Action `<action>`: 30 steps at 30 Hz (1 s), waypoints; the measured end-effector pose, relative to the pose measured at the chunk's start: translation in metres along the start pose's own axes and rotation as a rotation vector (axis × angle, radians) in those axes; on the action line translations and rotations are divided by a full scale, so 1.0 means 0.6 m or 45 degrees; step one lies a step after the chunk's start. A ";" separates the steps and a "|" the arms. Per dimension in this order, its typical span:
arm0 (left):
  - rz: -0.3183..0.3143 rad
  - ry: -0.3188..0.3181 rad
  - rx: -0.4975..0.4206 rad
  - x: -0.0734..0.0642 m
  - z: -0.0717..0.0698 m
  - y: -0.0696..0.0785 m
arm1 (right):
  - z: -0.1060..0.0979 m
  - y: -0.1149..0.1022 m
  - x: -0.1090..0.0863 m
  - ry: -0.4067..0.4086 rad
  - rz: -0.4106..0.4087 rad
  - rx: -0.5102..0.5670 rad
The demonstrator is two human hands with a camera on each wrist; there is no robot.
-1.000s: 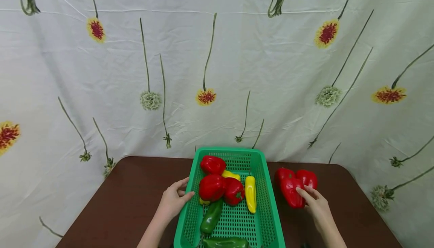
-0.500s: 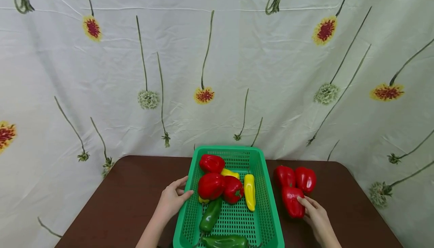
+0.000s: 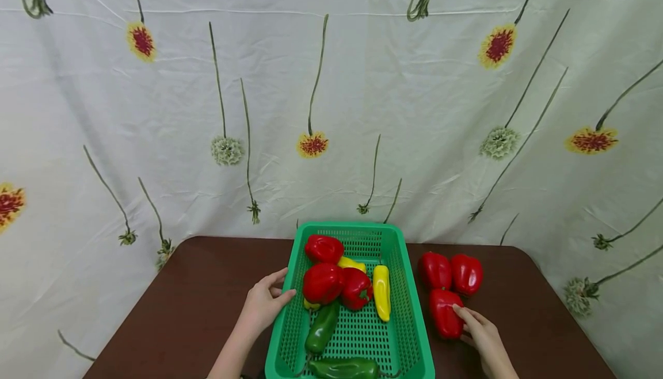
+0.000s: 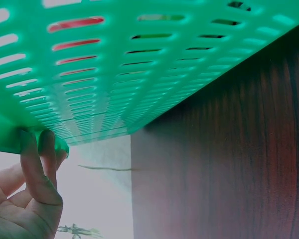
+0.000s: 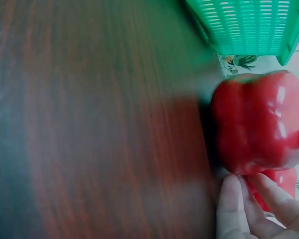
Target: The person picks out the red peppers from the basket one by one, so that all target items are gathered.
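My left hand grips the left rim of a green plastic basket; in the left wrist view its fingers curl up under that rim. Right of the basket, my right hand holds a red bell pepper with the thumb on top. The right wrist view shows fingertips against the side of this pepper, low over the table. Just beyond it lie two more red bell peppers, one at left and one at right.
Inside the basket are red bell peppers, a yellow pepper and green peppers, one lying near the front. All stands on a dark brown table. A flower-printed white cloth hangs behind its far edge.
My right hand has brought the red bell pepper nearer to me and down beside the other two, which now show more fully. The left hand stays on the basket rim.
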State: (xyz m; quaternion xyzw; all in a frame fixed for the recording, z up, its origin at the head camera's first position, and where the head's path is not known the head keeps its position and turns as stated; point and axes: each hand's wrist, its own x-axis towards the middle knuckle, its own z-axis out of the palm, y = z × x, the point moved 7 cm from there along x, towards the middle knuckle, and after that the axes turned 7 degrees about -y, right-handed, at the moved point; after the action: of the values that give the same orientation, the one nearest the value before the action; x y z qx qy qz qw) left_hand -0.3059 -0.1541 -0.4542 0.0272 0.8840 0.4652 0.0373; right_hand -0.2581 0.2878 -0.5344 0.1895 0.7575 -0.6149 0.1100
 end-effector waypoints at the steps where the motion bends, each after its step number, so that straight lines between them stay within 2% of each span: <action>1: -0.001 0.000 0.000 0.000 0.000 0.000 | 0.000 0.001 0.000 0.001 -0.001 0.002; 11: -0.003 -0.001 0.001 -0.002 -0.001 0.000 | 0.001 0.002 0.004 -0.009 -0.010 -0.046; 18: -0.003 0.006 -0.003 -0.002 -0.001 0.002 | -0.006 -0.014 -0.001 0.019 -0.035 -0.191; 24: -0.005 0.010 0.008 -0.002 -0.001 0.001 | -0.017 -0.050 -0.009 0.095 -0.078 -0.289; 30: -0.007 0.008 0.010 -0.002 -0.001 0.000 | -0.014 -0.119 -0.027 0.123 -0.192 -0.332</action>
State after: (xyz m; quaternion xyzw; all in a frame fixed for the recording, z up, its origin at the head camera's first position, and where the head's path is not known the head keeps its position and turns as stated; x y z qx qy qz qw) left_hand -0.3048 -0.1546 -0.4537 0.0236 0.8859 0.4618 0.0358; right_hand -0.2733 0.2815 -0.4626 0.1456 0.8474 -0.5080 0.0505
